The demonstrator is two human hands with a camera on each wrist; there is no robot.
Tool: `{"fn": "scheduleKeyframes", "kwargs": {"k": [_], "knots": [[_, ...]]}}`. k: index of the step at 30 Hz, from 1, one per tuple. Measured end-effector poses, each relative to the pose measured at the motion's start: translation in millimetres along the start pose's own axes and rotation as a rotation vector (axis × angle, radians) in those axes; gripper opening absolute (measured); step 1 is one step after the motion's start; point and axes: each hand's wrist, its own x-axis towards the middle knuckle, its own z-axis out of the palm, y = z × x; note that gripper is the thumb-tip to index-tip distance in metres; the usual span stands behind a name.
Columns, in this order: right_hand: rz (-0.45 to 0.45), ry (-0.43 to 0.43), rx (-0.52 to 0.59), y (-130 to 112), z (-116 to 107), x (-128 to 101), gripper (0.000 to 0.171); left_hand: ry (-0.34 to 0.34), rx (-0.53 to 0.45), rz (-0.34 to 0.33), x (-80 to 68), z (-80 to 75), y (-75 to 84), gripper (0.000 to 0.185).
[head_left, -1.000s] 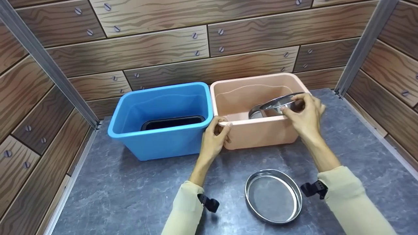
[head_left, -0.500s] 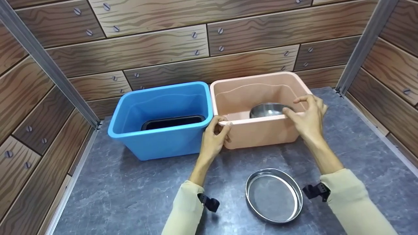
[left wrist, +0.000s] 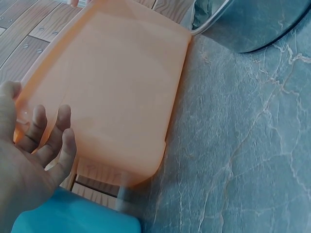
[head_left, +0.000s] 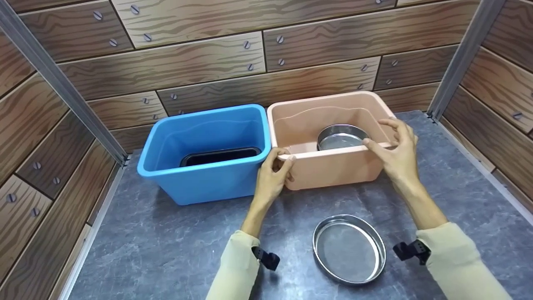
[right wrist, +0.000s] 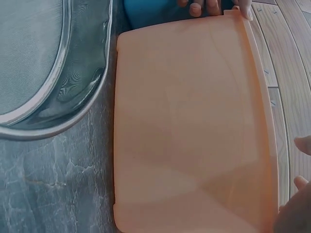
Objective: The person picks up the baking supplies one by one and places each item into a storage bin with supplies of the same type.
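My left hand [head_left: 270,177] grips the near left corner of the peach bin [head_left: 333,171] by its rim, thumb and fingers curled about it. My right hand [head_left: 397,152] is at the bin's near right corner, fingers spread and nothing between them. Its thumb is over the front rim. Inside the bin lies a round metal sieve [head_left: 342,137], its near side hidden by the front wall; whether another lies under it I cannot tell. A second round sieve [head_left: 349,250] rests flat on the table in front, its mesh plain in the right wrist view.
Left of the peach bin, nearly touching it, stands a blue bin [head_left: 208,183] with a black rimmed object [head_left: 220,156] inside. Wood-patterned walls [head_left: 316,46] enclose the back and sides of the grey marbled table [head_left: 175,246].
My right hand has let go of the tilted sieve, which dropped and settled flat in the peach bin. That hand has drawn slightly right. The left hand stays on the rim.
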Motion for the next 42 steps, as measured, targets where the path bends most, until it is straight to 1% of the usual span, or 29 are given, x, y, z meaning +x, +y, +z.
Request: {"fn": "scheduleKeyframes", "kwargs": {"k": [6,8,13,20,27,31,34,38,42], "knots": [[-0.026,-0.031,0.0,-2,-6,-8,0.061,-0.001,0.006,0.001,-0.1,-0.9,0.2,0.018],[-0.029,-0.045,0.026,-3,-9,-11,0.061,-0.003,0.011,0.003,0.0,-1.1,0.6,0.019],[0.004,-0.078,0.121,-2,-17,-19,0.064,0.002,0.008,0.009,0.0,-1.0,-0.1,0.018],[0.012,-0.087,0.142,-1,-26,-29,0.064,0.005,-0.005,0.011,-0.6,-0.5,-1.9,0.017],[-0.002,-0.104,0.24,-5,-36,-38,0.062,0.008,-0.008,0.016,-0.9,0.5,-1.1,0.016],[-0.024,-0.151,0.305,-8,-43,-46,0.061,0.008,-0.004,0.008,-0.6,1.2,-1.0,0.018],[-0.052,-0.194,0.327,-7,-47,-50,0.06,0.014,0.006,0.001,-0.2,1.1,-0.4,0.02],[-0.091,-0.236,0.321,-5,-51,-54,0.06,0.017,0.007,-0.005,0.0,1.1,-0.2,0.02],[-0.106,-0.284,0.309,-2,-56,-59,0.06,0.016,0.007,-0.009,-0.6,1.6,-0.4,0.019]]}}
